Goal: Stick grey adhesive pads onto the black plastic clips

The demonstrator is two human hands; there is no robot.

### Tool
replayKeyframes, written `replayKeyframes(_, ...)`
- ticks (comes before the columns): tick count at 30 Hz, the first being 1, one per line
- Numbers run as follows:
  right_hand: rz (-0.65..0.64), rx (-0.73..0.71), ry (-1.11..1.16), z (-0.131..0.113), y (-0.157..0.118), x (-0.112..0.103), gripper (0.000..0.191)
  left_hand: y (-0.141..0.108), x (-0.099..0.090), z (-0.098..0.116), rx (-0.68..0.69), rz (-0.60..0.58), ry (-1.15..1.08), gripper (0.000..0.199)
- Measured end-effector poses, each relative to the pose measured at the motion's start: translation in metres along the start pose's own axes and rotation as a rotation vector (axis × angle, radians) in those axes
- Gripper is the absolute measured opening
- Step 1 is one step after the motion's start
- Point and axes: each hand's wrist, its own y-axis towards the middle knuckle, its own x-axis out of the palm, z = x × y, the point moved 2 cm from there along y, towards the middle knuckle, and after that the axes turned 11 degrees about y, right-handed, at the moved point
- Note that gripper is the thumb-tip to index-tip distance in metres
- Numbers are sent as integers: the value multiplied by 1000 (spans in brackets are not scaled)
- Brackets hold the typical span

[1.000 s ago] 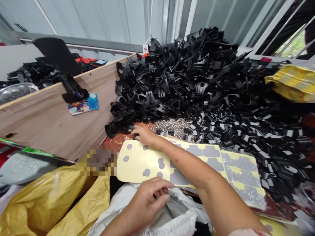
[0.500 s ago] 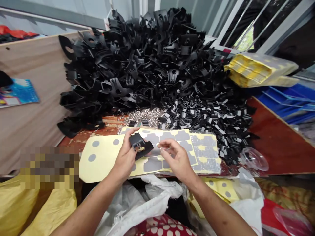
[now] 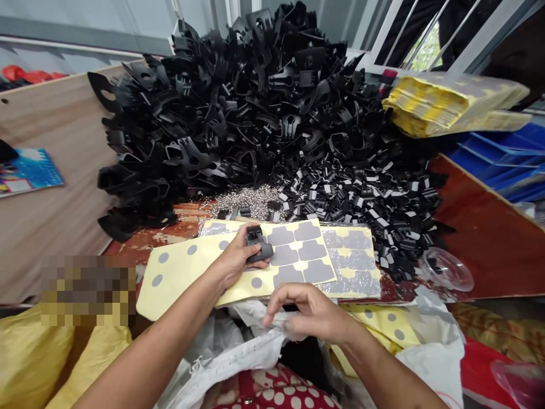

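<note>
My left hand (image 3: 238,255) grips a small black plastic clip part (image 3: 258,247) with a curved end, just above the sticker sheets. My right hand (image 3: 309,312) is lower, in front of the sheets and over a white sack (image 3: 247,352). Its fingers are curved, with a gap between them and the thumb, and nothing shows in it. Under my left hand lies a yellow sheet (image 3: 179,278) with grey round stickers. Beside it is a yellow sheet of larger grey shaped stickers (image 3: 304,250).
A tall heap of black plastic parts (image 3: 238,113) fills the back. Before it lie small metal pieces (image 3: 251,199) and small black pieces with pale pads (image 3: 353,199). At right are a clear plastic bowl (image 3: 447,270) and bundled yellow sheets (image 3: 451,105).
My right hand has moved down and away from the black part, towards me. My left hand still holds the part, now turned and a little further right. The view has shifted slightly.
</note>
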Motion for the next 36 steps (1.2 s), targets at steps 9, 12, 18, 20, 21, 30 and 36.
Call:
replayKeyframes(9, 657, -378, -261, 8, 31, -14, 16, -44, 0, -2, 24, -133, -347, 41)
replayKeyframes(12, 647, -364, -249, 21, 42, -14, 16, -55, 3, -4, 17, -122, -407, 39)
replayKeyframes(18, 654, -370, -274, 22, 48, -8, 11, -59, 5, -5, 49, -162, -415, 36)
replayKeyframes(20, 659, -373, -282, 21, 48, -6, 10, -59, 4, -5, 45, -162, -422, 35)
replayKeyframes(21, 662, -377, -285, 20, 49, -6, 10, -59, 4, -4, 43, -161, -422, 35)
replayKeyframes(30, 664, -396, -332, 21, 48, -4, 10, -61, 3, -6, 43, -158, -408, 40)
replayKeyframes(36, 622, -439, -570, 18, 47, 6, 11, -63, 10, -13, 109, -72, -250, 58)
